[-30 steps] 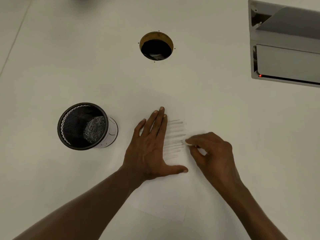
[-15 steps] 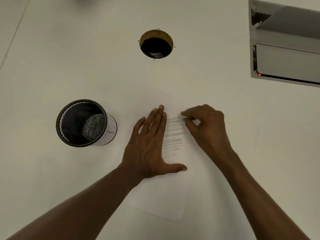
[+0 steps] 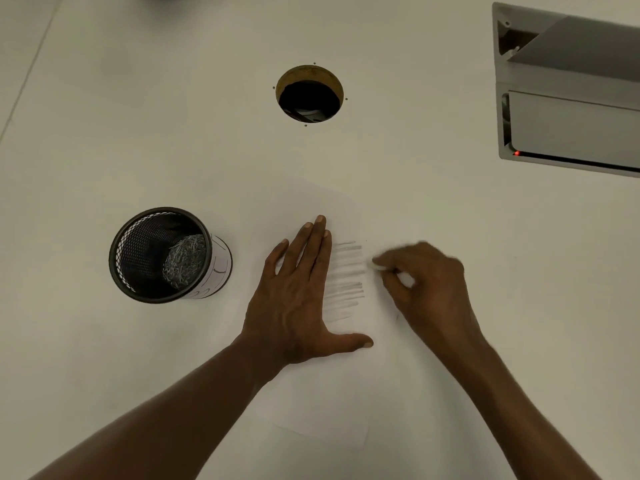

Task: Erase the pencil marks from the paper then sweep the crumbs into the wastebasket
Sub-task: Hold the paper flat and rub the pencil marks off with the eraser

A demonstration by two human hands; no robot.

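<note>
A white sheet of paper [image 3: 322, 407] lies on the white table, with several grey pencil strokes [image 3: 346, 282] across its middle. My left hand [image 3: 298, 299] rests flat on the sheet just left of the strokes, fingers spread, thumb stretched out below them. My right hand [image 3: 426, 285] pinches a small white eraser [image 3: 378, 265] at the right ends of the upper strokes; the hand is motion-blurred. A black mesh wastebasket [image 3: 121, 258] stands upright to the left of the paper, with a wad of grey shreds inside.
A round cable hole with a brass rim [image 3: 310, 93] opens in the table behind the paper. A grey box-shaped device with a small red light [image 3: 568, 98] sits at the far right.
My right hand with the eraser went from the middle strokes up to the top ones and has now come back down and to the right. My left hand has stayed pressed on the paper.
</note>
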